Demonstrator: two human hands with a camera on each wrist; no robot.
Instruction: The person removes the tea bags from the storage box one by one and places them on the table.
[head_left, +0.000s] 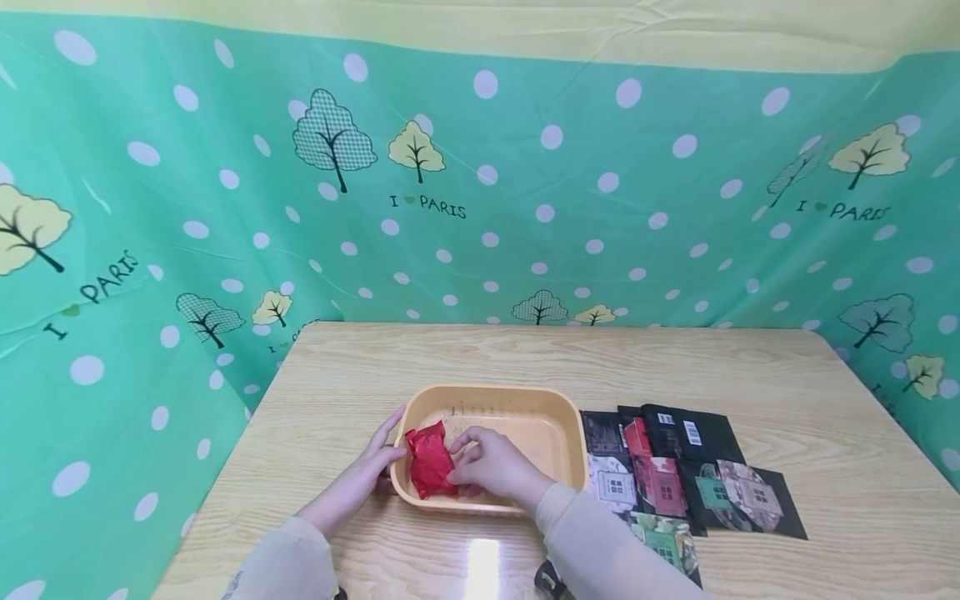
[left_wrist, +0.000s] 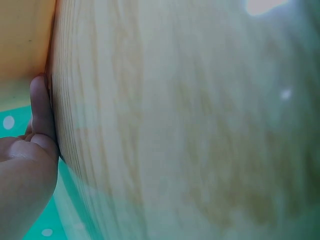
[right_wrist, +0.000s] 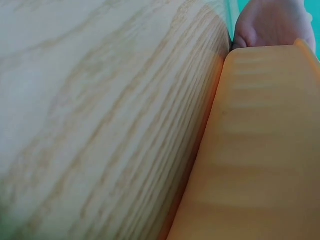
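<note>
A crinkled red packet (head_left: 431,461) lies at the left end of a shallow yellow-orange plastic basket (head_left: 517,392). My right hand (head_left: 487,467) reaches over the basket's near side, its curved fingers and thumb pinching the packet's right edge. At the basket's left end my left hand (head_left: 375,458) rests against the outer wall, the thumb at the rim and the index finger extended along it. A straight finger of this hand (left_wrist: 42,107) touches the basket wall in the left wrist view. The right wrist view shows the basket's ribbed outer side (right_wrist: 265,145), with the left hand beyond.
Right of the basket, several black pouches (head_left: 693,437) with coloured labels lie partly overlapping on the wooden table (head_left: 360,354). A small dark object (head_left: 550,579) sits by the right sleeve. A green dotted curtain (head_left: 480,250) hangs behind and beside the table.
</note>
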